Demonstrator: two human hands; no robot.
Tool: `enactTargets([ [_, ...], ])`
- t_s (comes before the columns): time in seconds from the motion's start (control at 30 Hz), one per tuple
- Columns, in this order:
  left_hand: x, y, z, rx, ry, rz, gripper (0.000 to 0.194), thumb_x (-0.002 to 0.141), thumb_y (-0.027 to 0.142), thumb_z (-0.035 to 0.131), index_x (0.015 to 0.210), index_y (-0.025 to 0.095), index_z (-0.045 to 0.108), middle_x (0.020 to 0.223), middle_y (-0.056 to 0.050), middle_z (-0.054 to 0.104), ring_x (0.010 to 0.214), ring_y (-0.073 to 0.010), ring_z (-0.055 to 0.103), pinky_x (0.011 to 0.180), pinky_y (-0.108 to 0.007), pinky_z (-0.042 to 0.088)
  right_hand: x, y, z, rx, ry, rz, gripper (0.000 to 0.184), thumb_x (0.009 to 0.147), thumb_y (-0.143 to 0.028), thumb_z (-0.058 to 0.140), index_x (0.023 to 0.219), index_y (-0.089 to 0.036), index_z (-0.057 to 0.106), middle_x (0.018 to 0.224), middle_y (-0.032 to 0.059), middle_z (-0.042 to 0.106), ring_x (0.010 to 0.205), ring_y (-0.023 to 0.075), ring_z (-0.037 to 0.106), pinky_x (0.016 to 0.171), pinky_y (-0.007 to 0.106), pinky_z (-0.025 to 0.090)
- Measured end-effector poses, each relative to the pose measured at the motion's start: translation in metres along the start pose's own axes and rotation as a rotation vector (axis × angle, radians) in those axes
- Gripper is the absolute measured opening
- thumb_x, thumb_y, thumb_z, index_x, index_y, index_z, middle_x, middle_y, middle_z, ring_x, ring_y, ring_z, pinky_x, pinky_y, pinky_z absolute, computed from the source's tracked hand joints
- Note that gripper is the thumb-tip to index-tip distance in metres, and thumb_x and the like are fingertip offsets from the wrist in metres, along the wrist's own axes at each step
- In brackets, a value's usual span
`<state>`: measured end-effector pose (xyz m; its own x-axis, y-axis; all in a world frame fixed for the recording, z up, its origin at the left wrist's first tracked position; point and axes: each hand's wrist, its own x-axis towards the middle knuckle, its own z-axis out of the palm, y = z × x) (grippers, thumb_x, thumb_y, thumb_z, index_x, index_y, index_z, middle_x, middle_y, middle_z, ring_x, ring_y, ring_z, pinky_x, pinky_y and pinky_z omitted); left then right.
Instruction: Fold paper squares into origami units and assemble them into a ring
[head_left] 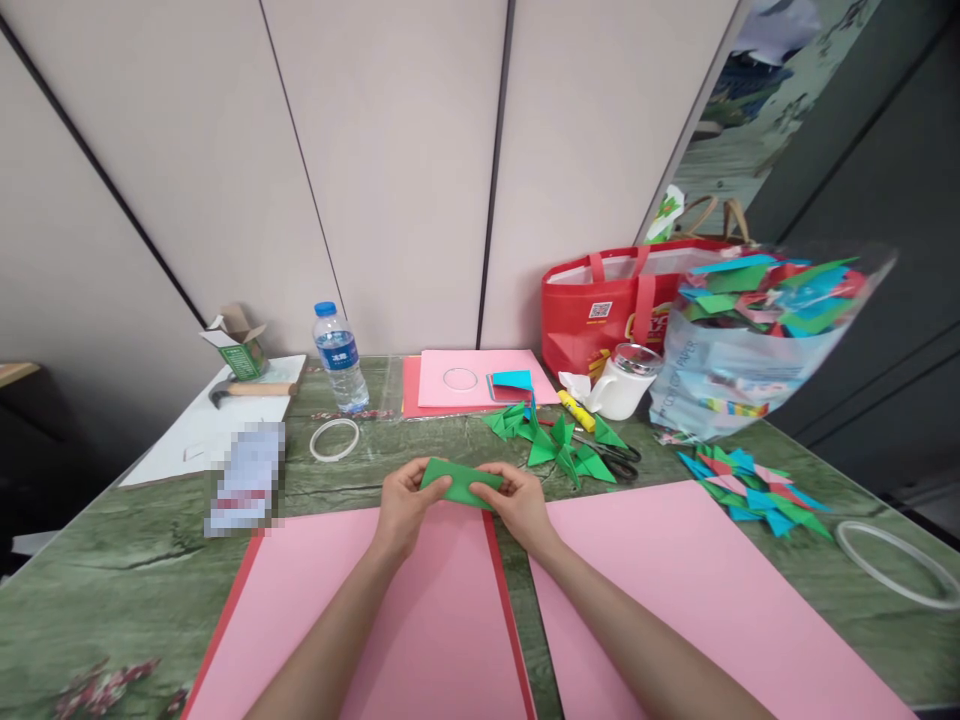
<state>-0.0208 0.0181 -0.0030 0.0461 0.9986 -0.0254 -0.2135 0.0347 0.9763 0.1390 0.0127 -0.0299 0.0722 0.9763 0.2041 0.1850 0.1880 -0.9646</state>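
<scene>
A folded green paper strip (pixel 459 482) is stretched level between my two hands, above the far edge of the left pink sheet (pixel 390 610). My left hand (pixel 405 502) pinches its left end, thumb on top. At the other end, my right hand (pixel 519 502) grips it between thumb and fingers. Just beyond my right hand lie folded green paper pieces (pixel 566 450), with black-handled scissors (pixel 621 460) partly beneath them. A second pink sheet (pixel 690 580) extends under my right forearm.
Behind stand a water bottle (pixel 341 358), a red bag (pixel 577 310), a white mug (pixel 626 385) and a plastic bag (pixel 735 385) stuffed with coloured paper. Folded paper pieces (pixel 757 490) and a white ring (pixel 896 565) lie right. A hammer (pixel 255 389) and small box (pixel 238 345) sit left.
</scene>
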Motion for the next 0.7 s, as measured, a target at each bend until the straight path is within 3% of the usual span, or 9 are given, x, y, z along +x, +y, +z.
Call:
enactTargets([
  [0.17, -0.0017, 0.0026, 0.002, -0.003, -0.015, -0.013, 0.021, 0.055, 0.022, 0.073, 0.073, 0.013, 0.065, 0.064, -0.001, 0.063, 0.059, -0.0121, 0.056, 0.057, -0.022, 0.044, 0.001, -0.0009, -0.0016, 0.013, -0.03, -0.014, 0.021, 0.064, -0.033, 0.064, 0.077, -0.016, 0.064, 0.055, -0.0022, 0.055, 0.044, 0.0086, 0.04, 0.04, 0.019, 0.033],
  [0.3, -0.0022, 0.0018, 0.0043, -0.012, 0.018, -0.014, 0.024, 0.053, 0.022, 0.074, 0.073, 0.014, 0.065, 0.064, 0.0, 0.064, 0.058, -0.0122, 0.056, 0.057, -0.022, 0.044, 0.0005, -0.0053, -0.0017, 0.026, -0.061, -0.069, 0.021, 0.067, -0.031, 0.06, 0.083, -0.017, 0.063, 0.073, 0.0021, 0.063, 0.058, 0.0138, 0.054, 0.05, 0.023, 0.043],
  [0.47, -0.0034, -0.0043, 0.0073, -0.019, 0.006, -0.024, 0.023, 0.052, 0.021, 0.074, 0.072, 0.014, 0.065, 0.066, 0.0, 0.065, 0.06, -0.0124, 0.056, 0.059, -0.022, 0.044, -0.0005, -0.0097, -0.0023, -0.008, -0.018, -0.095, 0.018, 0.068, -0.031, 0.061, 0.08, -0.019, 0.066, 0.08, 0.003, 0.067, 0.074, 0.0189, 0.059, 0.064, 0.028, 0.046],
  [0.7, -0.004, -0.0032, 0.0081, 0.048, -0.021, -0.016, 0.021, 0.054, 0.021, 0.073, 0.072, 0.014, 0.065, 0.067, 0.0, 0.064, 0.063, -0.0135, 0.057, 0.061, -0.023, 0.043, 0.0012, -0.0045, -0.0024, 0.009, 0.018, -0.044, 0.013, 0.067, -0.03, 0.063, 0.072, -0.019, 0.068, 0.073, 0.0016, 0.069, 0.065, 0.0173, 0.06, 0.058, 0.026, 0.045],
])
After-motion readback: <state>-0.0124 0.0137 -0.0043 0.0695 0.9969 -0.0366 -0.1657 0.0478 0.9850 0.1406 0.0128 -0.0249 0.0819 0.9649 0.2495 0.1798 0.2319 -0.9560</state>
